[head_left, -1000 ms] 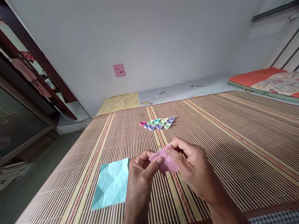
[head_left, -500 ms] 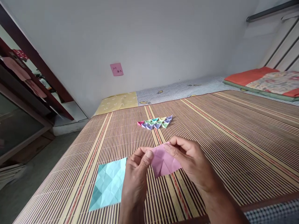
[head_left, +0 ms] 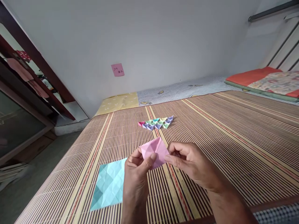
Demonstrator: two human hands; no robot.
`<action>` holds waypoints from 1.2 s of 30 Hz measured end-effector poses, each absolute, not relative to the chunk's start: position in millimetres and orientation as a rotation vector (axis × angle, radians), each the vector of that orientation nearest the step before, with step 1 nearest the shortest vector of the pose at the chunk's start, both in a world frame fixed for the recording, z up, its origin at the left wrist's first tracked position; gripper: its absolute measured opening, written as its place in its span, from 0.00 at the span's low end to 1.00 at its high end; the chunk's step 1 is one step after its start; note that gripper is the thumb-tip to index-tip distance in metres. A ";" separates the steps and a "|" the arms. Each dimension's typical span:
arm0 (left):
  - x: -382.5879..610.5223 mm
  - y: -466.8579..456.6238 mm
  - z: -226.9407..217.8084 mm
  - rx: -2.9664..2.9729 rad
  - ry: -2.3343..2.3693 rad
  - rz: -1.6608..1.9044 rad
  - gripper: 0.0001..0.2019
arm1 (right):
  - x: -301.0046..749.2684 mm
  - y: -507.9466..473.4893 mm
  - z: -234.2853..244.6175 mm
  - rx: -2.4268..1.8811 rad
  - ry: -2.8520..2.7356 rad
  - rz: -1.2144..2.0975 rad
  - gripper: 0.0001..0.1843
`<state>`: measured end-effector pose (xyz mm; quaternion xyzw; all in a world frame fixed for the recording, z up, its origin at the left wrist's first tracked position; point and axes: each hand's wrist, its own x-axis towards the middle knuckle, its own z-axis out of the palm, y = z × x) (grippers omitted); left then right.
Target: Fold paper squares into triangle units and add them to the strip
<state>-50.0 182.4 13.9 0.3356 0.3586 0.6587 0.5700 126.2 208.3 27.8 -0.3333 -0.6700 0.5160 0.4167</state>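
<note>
Between my two hands is a pink sheet of origami paper (head_left: 160,153), creased and held up above the mat with one corner pointing away from me. My left hand (head_left: 138,174) pinches its left part, thumb on top near the middle and fingers beneath. The thumb and bent fingers of my right hand (head_left: 189,160) pinch the right corner. A creased turquoise paper square (head_left: 108,183) lies flat to the left, its right edge partly behind my left hand. Farther off, several small folded paper pieces (head_left: 156,123) in mixed colours sit in a cluster.
A striped bamboo mat (head_left: 221,133) covers the bed. Against the wall runs a yellow and checked cloth (head_left: 173,91). Folded orange and floral bedding (head_left: 263,79) lies at the back right. A pink note (head_left: 117,70) is stuck on the wall; a doorway opens at the left.
The pink paper has been turned and now shows a diamond shape with a corner pointing away. My left thumb has moved onto its middle, and my right hand has shifted to its right corner.
</note>
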 end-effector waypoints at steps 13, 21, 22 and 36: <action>-29.2 178.0 24.0 0.435 0.761 1.613 0.13 | 102.6 217.4 12.4 -0.732 -1.486 1.439 0.07; -35.8 180.6 24.0 0.472 0.798 1.516 0.14 | 110.6 215.8 16.6 -0.855 -1.679 1.207 0.06; -36.0 180.5 23.5 0.484 0.802 1.516 0.14 | 114.9 215.1 18.6 -0.899 -1.704 1.136 0.07; -34.5 178.8 15.4 0.767 0.806 1.382 0.06 | 128.2 212.0 24.5 -0.866 -1.691 1.034 0.14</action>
